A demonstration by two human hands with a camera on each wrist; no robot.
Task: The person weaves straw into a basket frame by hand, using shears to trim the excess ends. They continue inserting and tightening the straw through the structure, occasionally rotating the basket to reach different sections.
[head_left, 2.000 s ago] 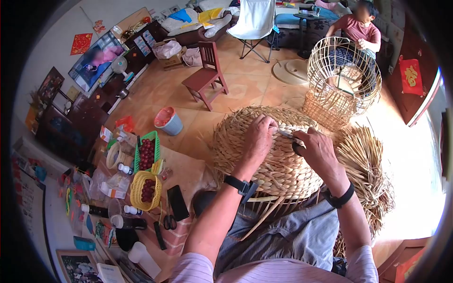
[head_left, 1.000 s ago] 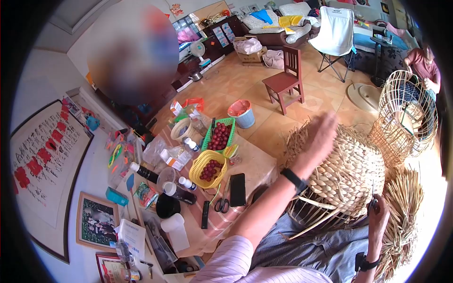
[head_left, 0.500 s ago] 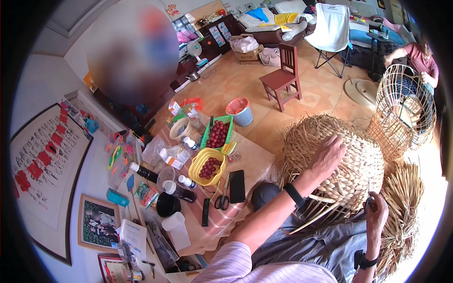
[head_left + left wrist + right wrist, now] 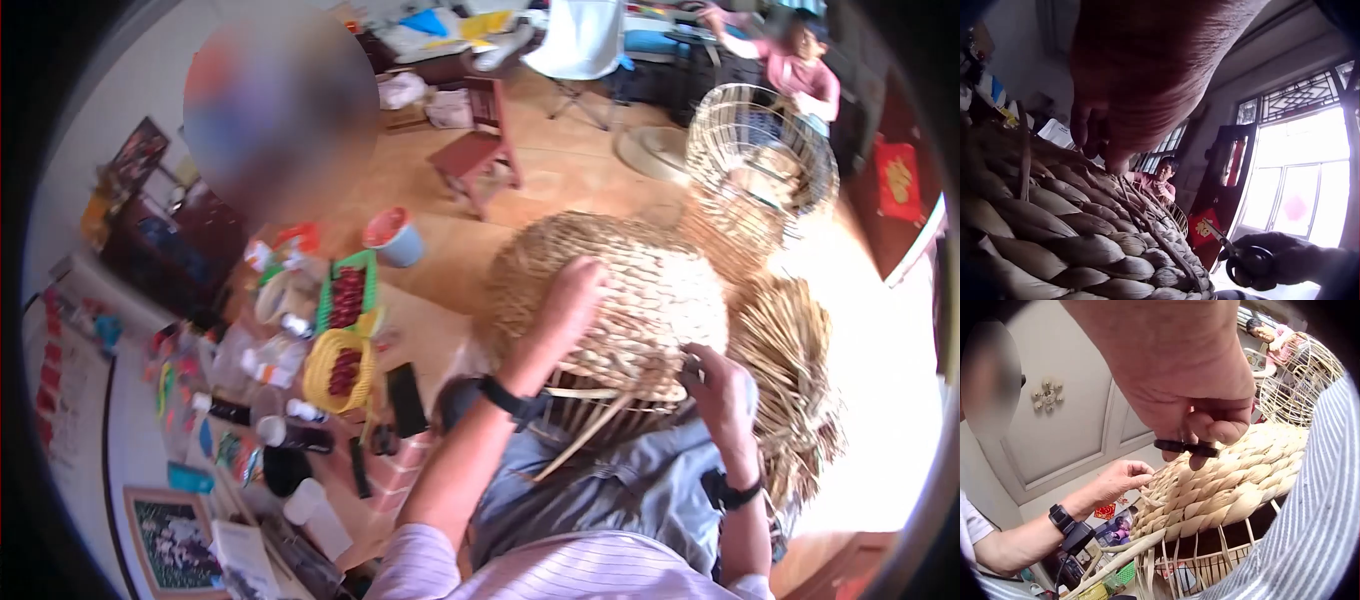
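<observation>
A woven basket of braided plant fibre [image 4: 650, 290] rests bottom-up over the lap. The left hand [image 4: 568, 312] is at its upper side; in the right wrist view the left thumb and finger [image 4: 1127, 481] pinch a thin strand end by the weave. A loose thin strand [image 4: 1163, 240] lies across the braids in the left wrist view. The right hand [image 4: 722, 400], near the basket's right lower edge, holds scissors with black handles [image 4: 1186, 449]; their narrow blades [image 4: 1215, 231] point up and away from the weave in the left wrist view. Bare ribs [image 4: 1229, 556] show below the braids.
A bundle of dry stalks [image 4: 785, 390] stands right of the basket. On the left table [image 4: 410, 460] are a yellow basket [image 4: 322, 372], a green basket [image 4: 368, 292], a phone and bottles. Beyond, a seated person [image 4: 805, 80] has an open rib frame [image 4: 715, 150]. A red chair [image 4: 470, 155] stands behind.
The head view has swung right, blurring the room. The left hand, earlier laid on the weave, now pinches at it. The right hand has risen slightly along the rim. The seated person's arm has lifted.
</observation>
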